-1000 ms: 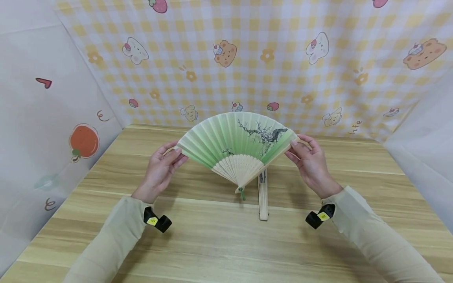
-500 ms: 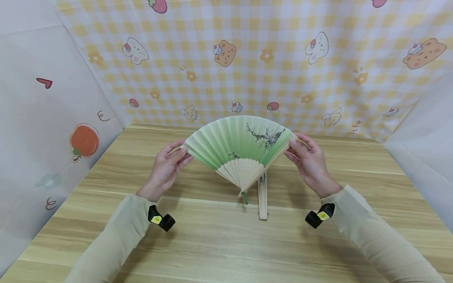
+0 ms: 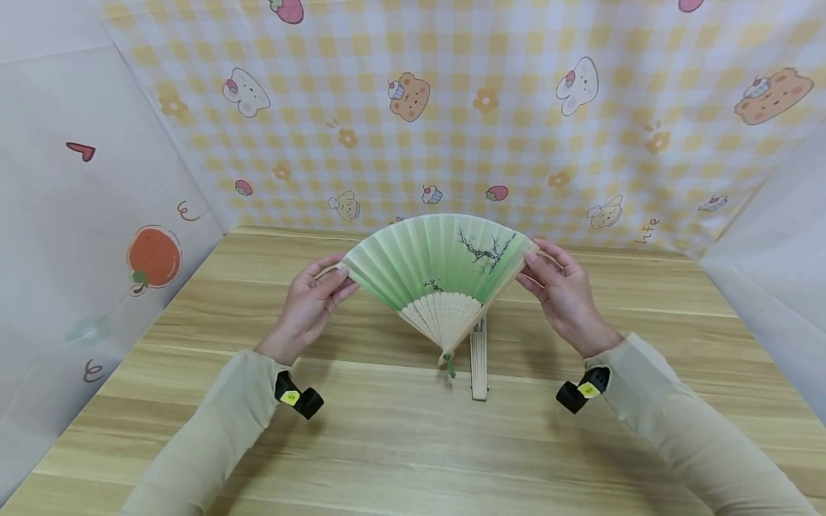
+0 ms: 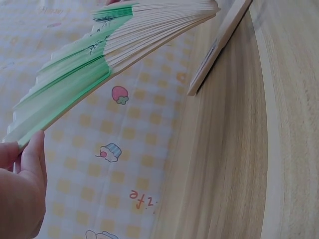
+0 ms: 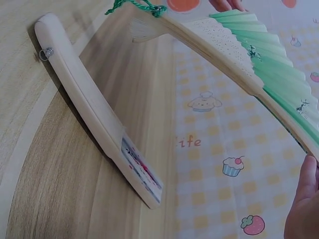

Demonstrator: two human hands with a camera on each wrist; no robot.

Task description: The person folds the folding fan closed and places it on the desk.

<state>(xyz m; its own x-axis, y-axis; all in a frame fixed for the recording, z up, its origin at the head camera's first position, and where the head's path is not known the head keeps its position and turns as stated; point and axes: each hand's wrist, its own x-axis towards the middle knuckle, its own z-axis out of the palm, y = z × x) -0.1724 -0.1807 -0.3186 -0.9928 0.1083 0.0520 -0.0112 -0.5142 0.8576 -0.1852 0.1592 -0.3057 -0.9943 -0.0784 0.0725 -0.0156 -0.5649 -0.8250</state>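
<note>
A green folding fan (image 3: 419,261) with a dark branch print is spread between both hands, above the table. My left hand (image 3: 308,308) pinches its left outer edge between thumb and fingers; the left wrist view shows the same edge grip. On the other side my right hand (image 3: 564,301) pinches the right outer stick near its top. The fan's pivot points down, and a green cord (image 5: 137,6) hangs from it. Behind and below lies a second folding fan (image 5: 84,94), folded up on the table; its upper part is hidden by the green fan in the head view.
The wood-grain table (image 3: 387,444) reaches back to a yellow checked cloth (image 3: 452,158) with cartoon prints. White cloth walls (image 3: 77,236) stand at the left and right sides. A small camera (image 3: 300,398) is strapped to each wrist.
My left hand has moved to the right, and the green fan's spread has narrowed. The fan has come down slightly. My right hand has barely shifted; the folded fan stays put.
</note>
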